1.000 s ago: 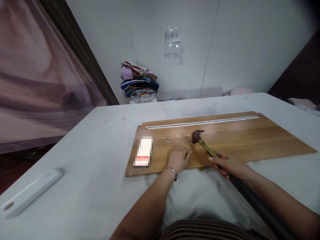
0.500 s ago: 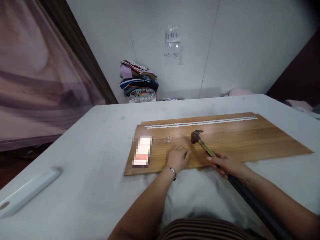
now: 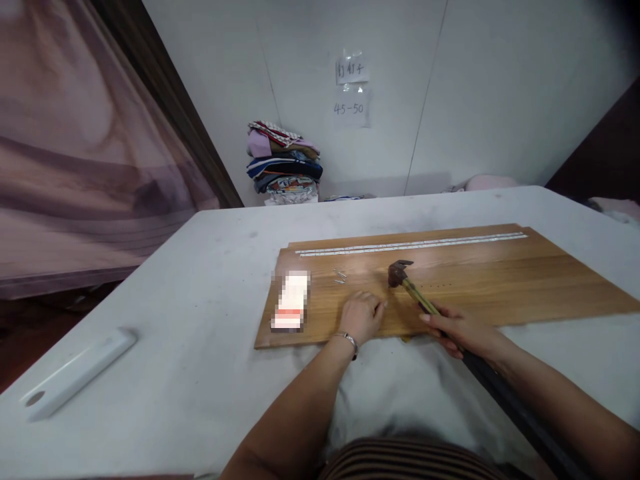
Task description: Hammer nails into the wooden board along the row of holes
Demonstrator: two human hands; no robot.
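My right hand (image 3: 453, 328) grips the hammer (image 3: 424, 301) by its yellow and black handle. The rusty claw head of the hammer is low over the wooden board (image 3: 525, 280), face downward; whether it touches anything there cannot be made out. A short row of small dark dots (image 3: 436, 286), perhaps nail heads, runs to the right of the head. My left hand (image 3: 361, 315) rests on the board near its front edge, fingers curled in, nothing visible in them. Several loose nails (image 3: 340, 275) lie just beyond it.
Two white measuring strips (image 3: 410, 245) run along the board's far side. A blurred-out phone-like object (image 3: 291, 300) lies at its left end. The white table (image 3: 210, 287) carries a white plastic piece (image 3: 80, 377) at left. Folded cloths (image 3: 285, 163) are stacked by the wall.
The whole scene has shifted slightly to the right in the picture. Both hands and the hammer hold about the same places over the board.
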